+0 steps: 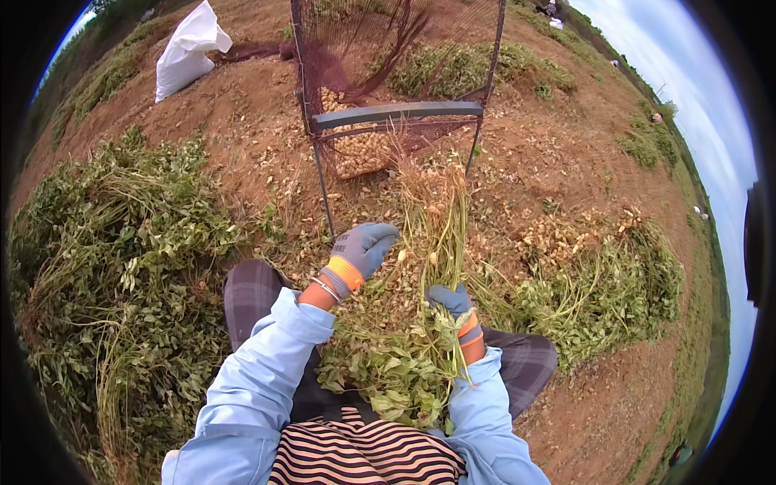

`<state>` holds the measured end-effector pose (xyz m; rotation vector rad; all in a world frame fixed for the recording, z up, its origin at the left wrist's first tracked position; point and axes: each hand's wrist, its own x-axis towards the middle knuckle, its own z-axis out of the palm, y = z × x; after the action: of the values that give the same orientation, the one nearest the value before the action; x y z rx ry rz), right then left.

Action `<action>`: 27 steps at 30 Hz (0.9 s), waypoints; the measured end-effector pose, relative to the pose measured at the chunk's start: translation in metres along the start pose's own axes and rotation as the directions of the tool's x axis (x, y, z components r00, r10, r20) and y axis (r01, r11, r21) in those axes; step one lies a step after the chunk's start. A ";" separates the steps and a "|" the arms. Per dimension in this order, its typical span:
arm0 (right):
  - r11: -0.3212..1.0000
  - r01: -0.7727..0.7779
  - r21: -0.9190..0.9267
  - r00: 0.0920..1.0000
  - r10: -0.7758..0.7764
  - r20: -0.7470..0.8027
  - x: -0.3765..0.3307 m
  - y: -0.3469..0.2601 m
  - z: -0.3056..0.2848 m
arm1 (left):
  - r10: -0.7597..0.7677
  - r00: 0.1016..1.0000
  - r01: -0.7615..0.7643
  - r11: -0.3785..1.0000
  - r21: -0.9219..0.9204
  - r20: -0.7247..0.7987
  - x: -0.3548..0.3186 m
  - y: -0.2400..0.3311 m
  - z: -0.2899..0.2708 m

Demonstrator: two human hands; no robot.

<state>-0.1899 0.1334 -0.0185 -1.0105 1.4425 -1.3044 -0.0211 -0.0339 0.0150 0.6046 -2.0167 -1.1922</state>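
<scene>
I sit on the soil with a bundle of peanut plants (pixel 433 242) across my lap, roots and pods pointing away from me. My right hand (pixel 453 302), in a grey-blue glove with an orange cuff, grips the stems near their leafy end. My left hand (pixel 365 246), gloved the same, rests against the stems higher up, fingers curled loosely beside them. The pod end of the bundle lies just in front of a metal frame with a grey bar (pixel 396 113) and dark red netting. A heap of picked peanuts (pixel 360 149) lies in the net.
A big pile of green peanut vines (pixel 113 267) lies at my left. Another pile with pods showing (pixel 598 275) lies at my right. A white sack (pixel 187 48) stands at the far left. Bare brown soil surrounds the frame.
</scene>
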 end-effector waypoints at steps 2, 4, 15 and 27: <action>0.942 0.309 -0.133 0.949 -0.315 -0.024 -0.003 0.017 -0.012 | -0.054 0.990 0.043 0.995 0.085 0.133 -0.009 0.008 0.013; 0.852 -0.128 0.508 0.986 0.163 -0.024 0.004 0.041 -0.032 | -0.161 0.978 0.156 0.987 0.048 0.133 -0.009 0.011 0.021; 0.522 -0.129 0.843 0.970 -0.112 0.218 -0.013 -0.019 0.005 | -0.041 0.910 0.070 0.996 0.056 -0.414 0.172 0.035 -0.080; 0.529 -0.163 0.833 0.919 -0.225 0.323 -0.006 0.007 -0.003 | -0.163 0.986 0.165 0.864 -0.475 0.046 0.088 0.008 0.013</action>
<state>-0.1908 0.1408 -0.0245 -0.5440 0.3183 -1.4739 -0.0873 -0.0836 0.0478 0.5258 -1.6006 -1.7231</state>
